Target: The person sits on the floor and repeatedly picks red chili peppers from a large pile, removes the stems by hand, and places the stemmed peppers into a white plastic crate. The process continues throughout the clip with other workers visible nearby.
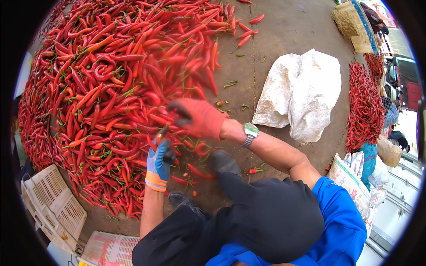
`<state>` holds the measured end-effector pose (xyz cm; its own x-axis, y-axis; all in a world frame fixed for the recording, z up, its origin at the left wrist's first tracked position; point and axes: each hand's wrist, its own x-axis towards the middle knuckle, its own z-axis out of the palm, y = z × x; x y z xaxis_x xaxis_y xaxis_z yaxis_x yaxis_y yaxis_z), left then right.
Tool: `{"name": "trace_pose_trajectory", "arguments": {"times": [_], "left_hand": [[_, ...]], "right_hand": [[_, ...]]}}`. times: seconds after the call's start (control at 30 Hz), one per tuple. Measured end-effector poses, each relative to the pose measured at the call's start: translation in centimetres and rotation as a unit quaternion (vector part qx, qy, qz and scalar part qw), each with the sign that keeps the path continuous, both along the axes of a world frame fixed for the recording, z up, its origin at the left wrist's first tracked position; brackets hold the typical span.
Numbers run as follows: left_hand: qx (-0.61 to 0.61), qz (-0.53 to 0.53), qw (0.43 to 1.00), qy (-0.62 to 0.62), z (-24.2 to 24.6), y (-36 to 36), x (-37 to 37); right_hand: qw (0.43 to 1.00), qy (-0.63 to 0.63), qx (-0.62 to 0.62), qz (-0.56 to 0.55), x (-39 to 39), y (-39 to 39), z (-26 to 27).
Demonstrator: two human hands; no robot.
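A large heap of red chili peppers point(100, 109) with green stems spreads before me on the floor. At the heap's near edge is my left hand point(160, 163), in a blue and orange glove with dark fingers. It appears closed on a red chili pepper point(151, 143) that shows beside its fingertips. My right hand point(201, 116), in a red glove with a dark palm, hangs just over the peppers with curled fingers. Blur hides whether anything is in it. Beyond it, a patch of peppers point(186, 63) is smeared by motion.
A white woven sack point(299, 93) lies on the floor to the right. Plastic crates point(55, 202) stand at the lower left. My boots point(226, 163) are close to the heap. Farther right are another pepper pile point(364, 103), filled sacks point(352, 186) and people point(396, 138).
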<state>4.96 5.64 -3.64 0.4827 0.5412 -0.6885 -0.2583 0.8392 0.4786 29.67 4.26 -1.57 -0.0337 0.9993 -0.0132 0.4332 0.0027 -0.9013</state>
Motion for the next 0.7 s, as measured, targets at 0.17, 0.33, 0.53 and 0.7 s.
{"name": "trace_pose_trajectory", "arguments": {"times": [0.17, 0.33, 0.53, 0.7], "left_hand": [[0.060, 0.054, 0.993, 0.081, 1.5, -1.9, 0.2], [0.313, 0.051, 0.925, 0.208, 3.5, -2.1, -1.2], [0.111, 0.115, 0.987, 0.012, 1.9, -0.7, -3.2], [0.083, 0.094, 0.992, 0.011, 0.5, -1.3, -3.6]], "right_hand": [[0.984, 0.089, -0.150, 0.019, -7.3, -3.9, -1.5], [0.939, 0.077, -0.335, 0.027, -6.8, -3.8, -0.3], [0.980, -0.095, -0.026, -0.175, 0.3, -1.7, -1.6], [0.911, -0.323, -0.026, -0.256, 6.4, -0.2, -4.6]]}}
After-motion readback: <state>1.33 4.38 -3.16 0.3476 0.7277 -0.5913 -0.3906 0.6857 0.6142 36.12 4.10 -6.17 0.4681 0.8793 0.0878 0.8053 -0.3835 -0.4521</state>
